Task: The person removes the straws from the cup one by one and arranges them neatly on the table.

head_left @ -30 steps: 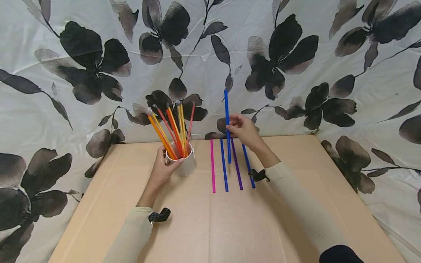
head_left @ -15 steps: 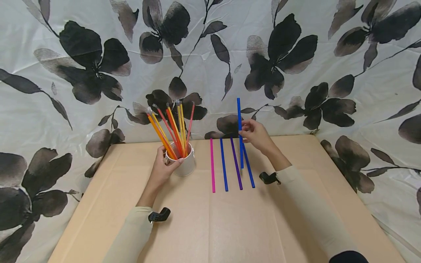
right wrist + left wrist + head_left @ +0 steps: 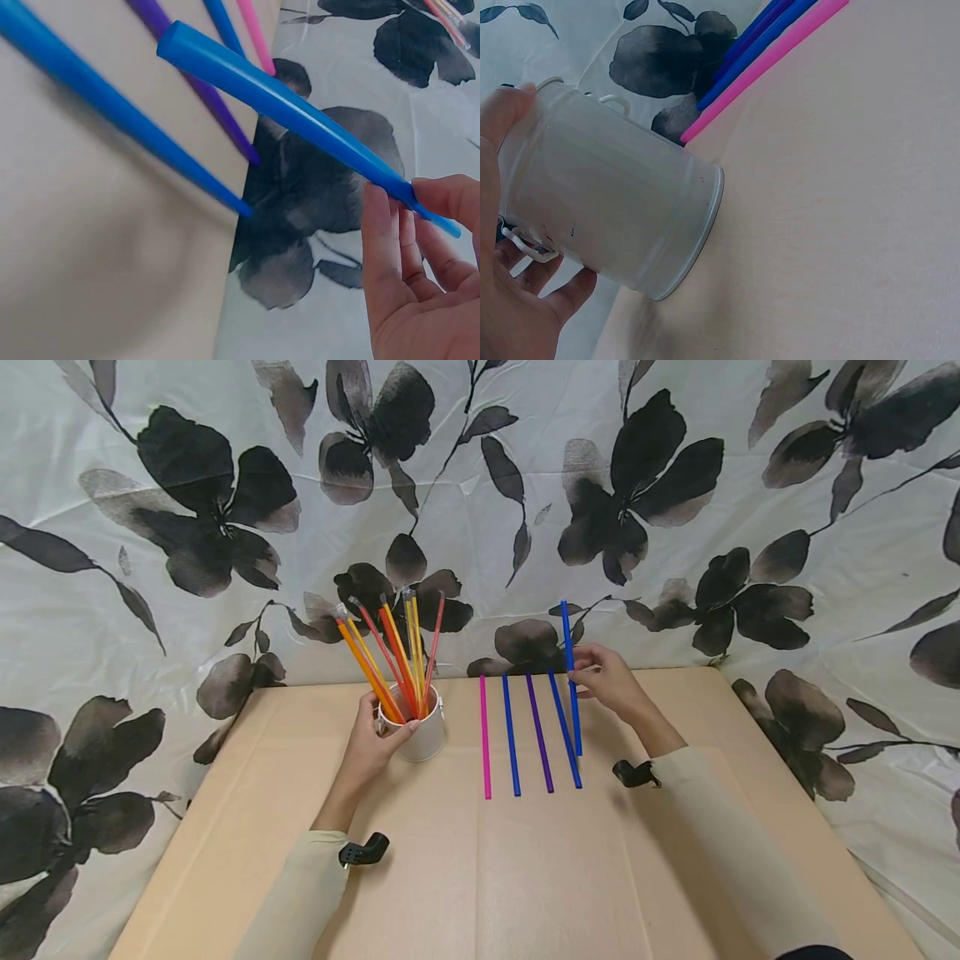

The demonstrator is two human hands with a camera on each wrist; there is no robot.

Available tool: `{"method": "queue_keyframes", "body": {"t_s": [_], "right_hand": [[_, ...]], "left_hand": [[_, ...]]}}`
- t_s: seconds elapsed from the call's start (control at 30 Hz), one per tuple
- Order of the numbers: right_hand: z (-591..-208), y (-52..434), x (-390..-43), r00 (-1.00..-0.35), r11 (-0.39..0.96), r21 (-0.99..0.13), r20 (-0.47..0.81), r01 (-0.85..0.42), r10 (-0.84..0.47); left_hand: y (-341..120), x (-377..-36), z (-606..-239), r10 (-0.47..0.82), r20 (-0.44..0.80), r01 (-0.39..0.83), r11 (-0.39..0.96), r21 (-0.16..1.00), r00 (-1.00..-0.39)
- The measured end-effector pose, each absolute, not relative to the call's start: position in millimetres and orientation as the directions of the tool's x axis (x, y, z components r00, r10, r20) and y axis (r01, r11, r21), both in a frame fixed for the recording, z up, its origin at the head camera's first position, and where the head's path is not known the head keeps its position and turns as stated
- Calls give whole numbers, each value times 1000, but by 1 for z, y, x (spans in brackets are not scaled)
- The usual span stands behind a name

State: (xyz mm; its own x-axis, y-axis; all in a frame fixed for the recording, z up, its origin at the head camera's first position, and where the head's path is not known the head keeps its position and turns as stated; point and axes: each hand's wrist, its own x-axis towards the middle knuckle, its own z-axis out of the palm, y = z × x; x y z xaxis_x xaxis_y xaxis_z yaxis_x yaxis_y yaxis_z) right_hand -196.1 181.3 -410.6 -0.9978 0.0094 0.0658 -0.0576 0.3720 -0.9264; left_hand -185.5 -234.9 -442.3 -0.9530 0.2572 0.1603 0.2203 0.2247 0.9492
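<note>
The right hand (image 3: 611,681) pinches a long blue plastic straw (image 3: 571,677) between thumb and fingertips at about its middle, holding it nearly upright, its lower end just above the tan cardboard surface (image 3: 525,877) and just right of a row of four straws lying there: a pink straw (image 3: 484,739), a blue straw (image 3: 511,735), a purple straw (image 3: 538,733) and another blue straw (image 3: 564,731), side by side and roughly parallel. The left hand (image 3: 371,747) wraps its fingers round a white metal cup (image 3: 427,739) that stands on the surface and holds a fan of orange, yellow and red straws (image 3: 390,656).

The held straw looks very light, thin-walled and smooth, so it should bend or crease under a hard squeeze and may slip or swing in a loose one; a gentle pinch near the middle, as now, seems the surest hold.

The right wrist view shows what the head view cannot: the straw's open tube end (image 3: 171,43) and the fingertips (image 3: 379,225) meeting it near its far part. The left wrist view shows the cup (image 3: 607,217) tilted in frame, its rimmed base on the surface, with a small wire handle by the palm. Only the head view shows the whole row and both hands together.
</note>
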Motion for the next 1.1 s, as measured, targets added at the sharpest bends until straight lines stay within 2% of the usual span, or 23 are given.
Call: {"method": "queue_keyframes", "body": {"t_s": [0.57, 0.8, 1.1], "right_hand": [[-434, 208, -188, -998, 389, -920, -26, 44, 50], [-449, 218, -190, -996, 445, -893, -48, 75, 72], [-465, 220, -194, -982, 511, -839, -134, 185, 135]], "left_hand": [[-235, -186, -442, 259, 153, 214, 231, 949, -954], [-236, -187, -443, 258, 146, 209, 237, 949, -955], [-236, -186, -443, 257, 145, 209, 245, 947, -955]]}}
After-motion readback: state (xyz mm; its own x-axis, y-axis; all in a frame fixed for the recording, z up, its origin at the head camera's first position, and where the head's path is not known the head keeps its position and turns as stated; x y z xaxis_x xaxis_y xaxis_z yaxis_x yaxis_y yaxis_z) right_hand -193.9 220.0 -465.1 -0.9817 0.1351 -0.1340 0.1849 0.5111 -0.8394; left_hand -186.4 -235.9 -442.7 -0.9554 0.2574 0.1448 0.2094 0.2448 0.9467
